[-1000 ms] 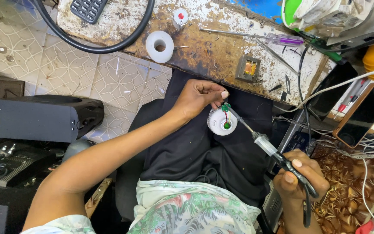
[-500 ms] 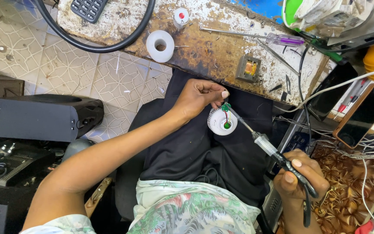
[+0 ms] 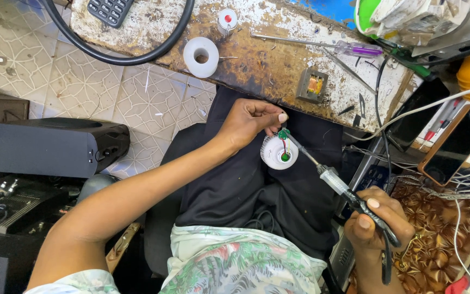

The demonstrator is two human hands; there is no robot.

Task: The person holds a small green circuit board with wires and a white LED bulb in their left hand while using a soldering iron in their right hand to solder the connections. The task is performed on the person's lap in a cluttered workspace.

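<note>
- Right now my right hand [image 3: 379,228] is closed around the black handle of a soldering iron [image 3: 335,182], its thin tip slanting up and left to a small green part [image 3: 284,134].
- Just above, my left hand [image 3: 251,122] pinches that green part between thumb and fingertips, over a white round housing [image 3: 279,152] that hangs above my lap, in front of the workbench edge.
- Red wire loops from the green part down into the housing's centre; to my eye, the tip should rest only on the joint, clear of the white plastic and my fingertips.
- Steadiness matters here, I judge: neither hand is braced on anything, so a slip could scorch the housing or the dark cloth [image 3: 257,190] below.
- Beyond, on the stained workbench [image 3: 267,60], lie a white tape roll [image 3: 201,56], a small transformer [image 3: 311,85] and a purple-handled screwdriver [image 3: 322,44].
</note>
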